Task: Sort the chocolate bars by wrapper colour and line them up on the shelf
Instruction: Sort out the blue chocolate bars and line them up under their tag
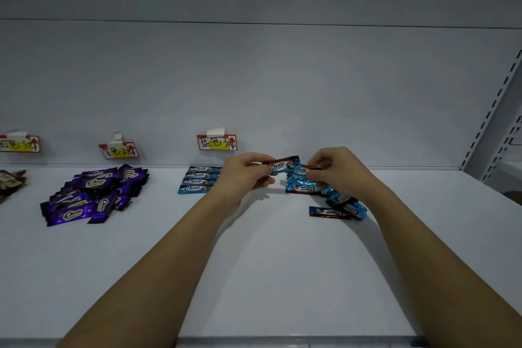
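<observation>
A: While both arms reach in over the shelf (282, 277), the left hand (245, 175) pinches a blue bar (282, 165) by one end, and the right hand (333, 171) has its fingers clamped on a second one.
B: Step?
A: Blue sorting, I'd say. Loose blue bars (336, 203) lie by the right wrist; the lined row (199, 181) sits left, under the blue tag (217, 143).
B: Next?
A: Probably lay it flat beside that row, logo up. Purple pile (93, 195) far left.
</observation>
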`<state>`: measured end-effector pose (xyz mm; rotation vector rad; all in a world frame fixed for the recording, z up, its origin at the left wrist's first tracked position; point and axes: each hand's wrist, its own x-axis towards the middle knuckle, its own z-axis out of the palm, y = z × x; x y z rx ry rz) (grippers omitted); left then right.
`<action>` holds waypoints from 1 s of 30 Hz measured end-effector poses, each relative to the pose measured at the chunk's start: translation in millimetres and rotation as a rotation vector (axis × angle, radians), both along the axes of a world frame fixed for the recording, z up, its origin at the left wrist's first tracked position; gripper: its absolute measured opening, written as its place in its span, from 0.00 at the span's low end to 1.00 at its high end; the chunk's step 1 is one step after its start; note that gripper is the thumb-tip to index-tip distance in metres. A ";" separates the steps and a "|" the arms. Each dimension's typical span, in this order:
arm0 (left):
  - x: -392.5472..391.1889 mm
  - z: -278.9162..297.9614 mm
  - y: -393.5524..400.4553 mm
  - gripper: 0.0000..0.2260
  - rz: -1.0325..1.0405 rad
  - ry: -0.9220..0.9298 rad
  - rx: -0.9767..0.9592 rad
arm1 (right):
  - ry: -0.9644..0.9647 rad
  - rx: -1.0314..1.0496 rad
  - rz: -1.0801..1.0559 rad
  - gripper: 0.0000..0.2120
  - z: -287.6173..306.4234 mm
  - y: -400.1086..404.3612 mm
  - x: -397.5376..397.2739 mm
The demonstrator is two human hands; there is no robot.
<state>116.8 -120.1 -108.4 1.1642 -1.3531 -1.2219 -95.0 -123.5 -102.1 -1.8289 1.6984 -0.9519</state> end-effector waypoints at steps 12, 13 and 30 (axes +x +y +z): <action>114.0 2.4 12.7 0.06 0.186 -0.277 -0.108 | -0.125 0.033 0.025 0.03 5.0 8.8 48.3; 128.6 0.3 13.1 0.07 0.203 -0.307 -0.106 | -0.096 0.054 0.034 0.03 4.8 8.0 57.9; 154.2 -31.0 -8.8 0.09 0.230 -0.718 -0.230 | 0.049 0.056 0.081 0.01 -25.4 -1.2 131.9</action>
